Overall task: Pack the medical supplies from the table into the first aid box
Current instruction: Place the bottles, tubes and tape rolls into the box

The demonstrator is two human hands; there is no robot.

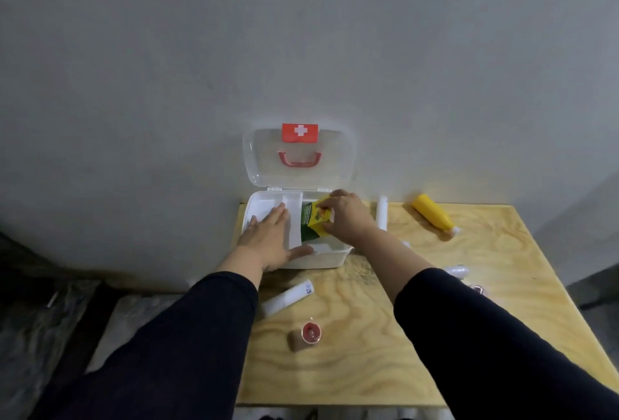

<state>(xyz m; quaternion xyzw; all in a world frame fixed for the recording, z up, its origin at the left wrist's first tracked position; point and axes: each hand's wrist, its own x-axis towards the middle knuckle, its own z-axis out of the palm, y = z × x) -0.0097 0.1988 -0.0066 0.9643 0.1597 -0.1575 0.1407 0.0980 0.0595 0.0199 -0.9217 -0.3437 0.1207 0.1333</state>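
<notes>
The white first aid box (pixel 330 258) stands open at the table's far left corner, its clear lid (pixel 335 165) with a red cross and red handle leaning on the wall. My left hand (pixel 269 238) lies flat, fingers spread, on the box's left part and front rim. My right hand (pixel 346 217) grips a yellow and green carton (pixel 313 220), tilted inside the box's right half. On the table lie a white tube (pixel 288 297), a tan bandage roll (pixel 306 336), a yellow bottle (pixel 433 215), a white roll (pixel 382 213) and a gauze roll (pixel 457 270).
The plywood table (pixel 368 369) stands against a grey wall. A small reddish item (pixel 480 289) shows beside my right forearm. Left of the table, lower down, is a dark surface with clear plastic sheeting (pixel 43 319).
</notes>
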